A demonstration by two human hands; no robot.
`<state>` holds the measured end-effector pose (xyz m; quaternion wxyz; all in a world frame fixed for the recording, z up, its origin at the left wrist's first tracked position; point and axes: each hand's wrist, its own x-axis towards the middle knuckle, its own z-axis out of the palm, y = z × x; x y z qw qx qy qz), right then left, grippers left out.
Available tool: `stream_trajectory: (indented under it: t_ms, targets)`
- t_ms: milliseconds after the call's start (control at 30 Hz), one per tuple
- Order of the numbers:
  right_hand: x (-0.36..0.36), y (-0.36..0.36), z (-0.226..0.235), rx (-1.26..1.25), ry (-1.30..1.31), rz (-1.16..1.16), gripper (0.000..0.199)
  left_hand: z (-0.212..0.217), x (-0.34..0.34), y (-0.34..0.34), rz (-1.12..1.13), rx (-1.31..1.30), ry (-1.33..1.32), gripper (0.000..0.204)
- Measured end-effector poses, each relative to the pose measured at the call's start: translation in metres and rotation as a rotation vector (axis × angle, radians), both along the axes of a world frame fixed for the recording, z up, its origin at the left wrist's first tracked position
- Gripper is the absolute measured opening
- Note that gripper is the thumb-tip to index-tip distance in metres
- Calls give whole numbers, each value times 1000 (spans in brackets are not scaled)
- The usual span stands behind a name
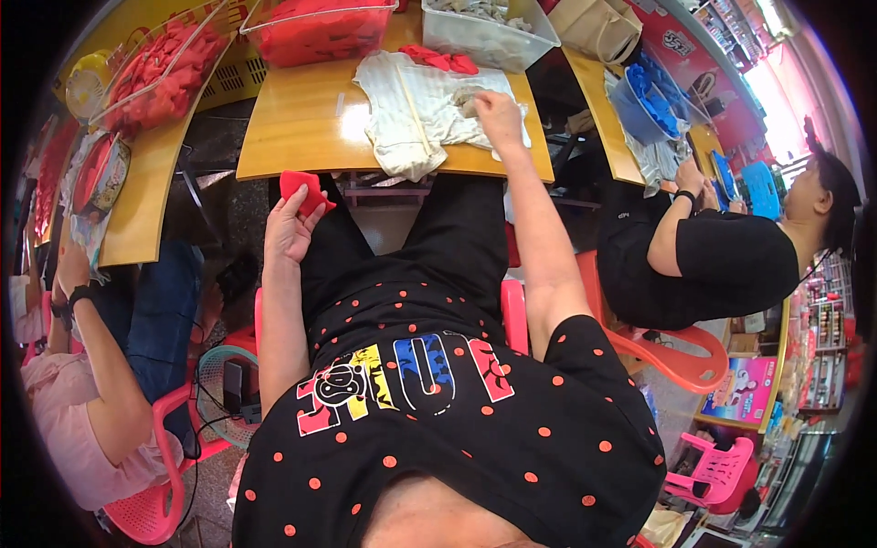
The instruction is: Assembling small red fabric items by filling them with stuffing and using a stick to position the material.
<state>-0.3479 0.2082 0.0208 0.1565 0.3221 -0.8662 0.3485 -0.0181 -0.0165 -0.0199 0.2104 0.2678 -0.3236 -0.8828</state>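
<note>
My left hand [292, 224] is closed around a small folded red fabric piece [303, 189], held over my lap just off the table's front edge. My right hand [500, 119] reaches out over the far right of the table, its fingertips pressed onto a small greyish clump [466, 99]. That clump lies on a crumpled white cloth [384, 100], and its exact kind is too small to make out. A thin pale stick or strip [413, 110] lies across the cloth. Several red fabric pieces [440, 59] rest at the cloth's far edge.
On the table [292, 119] stand a bin of red pieces [320, 35] and a clear bin [539, 46] with greyish contents at the far side. People work at tables on both sides. A blue-filled tub [639, 114] stands right; another red-filled bin [155, 82] stands left.
</note>
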Motion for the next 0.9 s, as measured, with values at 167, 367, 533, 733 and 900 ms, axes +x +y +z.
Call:
stream_trajectory:
  t_ms: [167, 367, 533, 733, 900]
  targets:
    - [4, 29, -13, 265, 27, -85, 52, -1, -1, 10, -13, 9, -27, 26]
    - [-17, 44, -28, 139, 38, -81, 38, 1, -3, 13, -71, -25, -39, 27]
    - [-29, 53, -15, -301, -535, -47, 28, 4, 0, 17, -81, -29, -72, 28]
    - [-9, 65, 9, -1302, -1555, 266, 37, 5, -1, 17, -100, 0, -49, 24]
    - [72, 31, 9, -1395, -1863, 466, 38, 14, 0, 23, -167, 20, 3, 28]
